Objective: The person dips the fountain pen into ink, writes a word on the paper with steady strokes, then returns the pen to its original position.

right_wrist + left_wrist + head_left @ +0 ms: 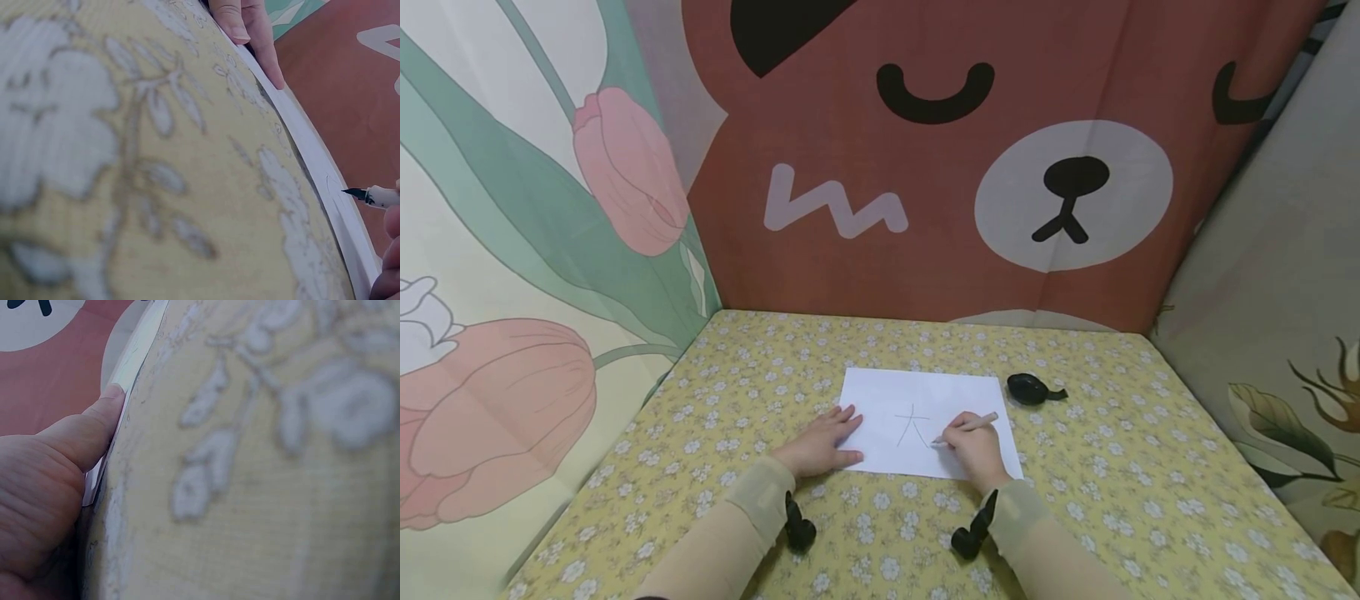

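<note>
A white sheet of paper [880, 387] lies on the patterned tablecloth, bearing a thin-lined character like 大 [913, 425]. My left hand [820, 442] rests with fingers spread on the sheet's left edge; in the left wrist view its thumb [103, 415] presses the near edge. My right hand [979, 450] pinches a light-barrelled pen [981, 422], its point at the lower end of the character's right stroke. The right wrist view shows the pen's dark, pointed tip [354, 192] close over the paper [306, 140]. Most of the right hand is outside that view.
A black rounded object with a short tail [1028, 389] lies just right of the paper's far corner. Yellow floral cloth [760, 358] covers the table. A brown bear-print backdrop [940, 275] stands behind, with printed fabric on both sides.
</note>
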The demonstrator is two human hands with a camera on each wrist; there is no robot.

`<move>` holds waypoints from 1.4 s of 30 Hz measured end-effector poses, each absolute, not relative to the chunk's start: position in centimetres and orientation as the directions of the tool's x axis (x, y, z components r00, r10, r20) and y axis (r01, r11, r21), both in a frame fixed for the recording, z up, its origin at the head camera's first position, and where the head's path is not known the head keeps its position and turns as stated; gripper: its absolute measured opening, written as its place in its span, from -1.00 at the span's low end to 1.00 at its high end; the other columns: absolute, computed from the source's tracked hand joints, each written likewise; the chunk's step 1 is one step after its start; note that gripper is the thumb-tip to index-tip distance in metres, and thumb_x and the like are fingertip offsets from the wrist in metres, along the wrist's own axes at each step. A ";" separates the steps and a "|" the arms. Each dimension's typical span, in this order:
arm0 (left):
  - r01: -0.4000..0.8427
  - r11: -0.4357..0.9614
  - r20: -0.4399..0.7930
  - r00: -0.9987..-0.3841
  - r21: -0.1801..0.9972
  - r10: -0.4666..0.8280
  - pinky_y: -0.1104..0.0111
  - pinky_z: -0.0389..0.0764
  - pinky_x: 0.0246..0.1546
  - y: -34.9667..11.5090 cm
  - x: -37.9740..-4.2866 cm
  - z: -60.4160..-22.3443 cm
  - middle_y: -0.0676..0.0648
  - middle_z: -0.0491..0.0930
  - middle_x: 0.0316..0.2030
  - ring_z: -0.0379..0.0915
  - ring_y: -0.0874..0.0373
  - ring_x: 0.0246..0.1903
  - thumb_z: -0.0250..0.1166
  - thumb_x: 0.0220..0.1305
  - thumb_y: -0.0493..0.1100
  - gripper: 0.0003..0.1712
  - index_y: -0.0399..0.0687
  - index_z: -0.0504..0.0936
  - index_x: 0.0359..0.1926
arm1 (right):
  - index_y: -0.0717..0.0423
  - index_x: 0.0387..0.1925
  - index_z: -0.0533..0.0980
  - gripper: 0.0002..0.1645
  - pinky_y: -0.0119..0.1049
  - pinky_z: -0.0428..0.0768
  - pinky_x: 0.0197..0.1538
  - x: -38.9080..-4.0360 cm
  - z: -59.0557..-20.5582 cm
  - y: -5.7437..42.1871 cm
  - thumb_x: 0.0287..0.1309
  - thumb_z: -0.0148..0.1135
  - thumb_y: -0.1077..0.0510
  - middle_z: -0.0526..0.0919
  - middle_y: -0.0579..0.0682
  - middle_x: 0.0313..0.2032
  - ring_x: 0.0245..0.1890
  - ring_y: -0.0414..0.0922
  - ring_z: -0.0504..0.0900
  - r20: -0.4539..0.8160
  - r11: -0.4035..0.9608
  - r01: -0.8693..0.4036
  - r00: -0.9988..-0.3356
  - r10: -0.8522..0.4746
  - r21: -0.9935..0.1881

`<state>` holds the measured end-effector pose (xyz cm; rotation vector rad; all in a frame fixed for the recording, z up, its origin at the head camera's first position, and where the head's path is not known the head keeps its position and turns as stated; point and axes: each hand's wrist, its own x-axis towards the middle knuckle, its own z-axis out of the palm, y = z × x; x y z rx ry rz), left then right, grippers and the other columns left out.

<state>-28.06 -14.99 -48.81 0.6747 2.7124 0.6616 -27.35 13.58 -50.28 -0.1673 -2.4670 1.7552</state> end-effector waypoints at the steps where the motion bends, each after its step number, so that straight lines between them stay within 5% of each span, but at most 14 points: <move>1: 0.375 0.788 -0.144 -0.856 0.488 0.496 -0.06 -0.16 0.40 -15.0 -28.0 -48.8 0.02 -0.13 0.51 -0.33 -0.03 0.48 0.13 0.31 0.28 -0.15 0.09 0.10 0.49 | 0.16 -0.61 0.52 -0.94 -0.33 0.36 -0.52 -27.4 -50.3 13.6 -0.15 0.25 0.30 0.51 -0.01 -0.68 -0.62 -0.10 0.39 0.027 0.312 0.023 -0.988 0.155 -0.950; 32: 0.385 0.790 -0.141 -0.854 0.477 0.501 -0.05 -0.17 0.41 -14.9 -27.8 -48.5 0.00 -0.12 0.51 -0.33 -0.04 0.48 0.12 0.32 0.26 -0.16 0.07 0.10 0.49 | 0.15 -0.31 0.55 -0.80 -0.24 0.42 -0.28 -27.3 -50.4 14.0 0.16 0.34 0.10 0.55 0.04 -0.35 -0.43 -0.05 0.43 0.001 0.216 0.018 -0.996 0.085 -0.976; 42: 0.391 0.781 -0.135 -0.850 0.488 0.509 -0.07 -0.15 0.40 -15.0 -27.8 -48.5 -0.02 -0.12 0.51 -0.32 -0.05 0.48 0.13 0.33 0.25 -0.16 0.04 0.11 0.49 | 0.29 -0.26 0.58 -0.79 -0.34 0.40 -0.35 -27.3 -50.1 14.1 0.24 0.22 0.16 0.60 -0.01 -0.44 -0.47 -0.11 0.41 0.000 0.110 0.009 -0.997 0.082 -0.994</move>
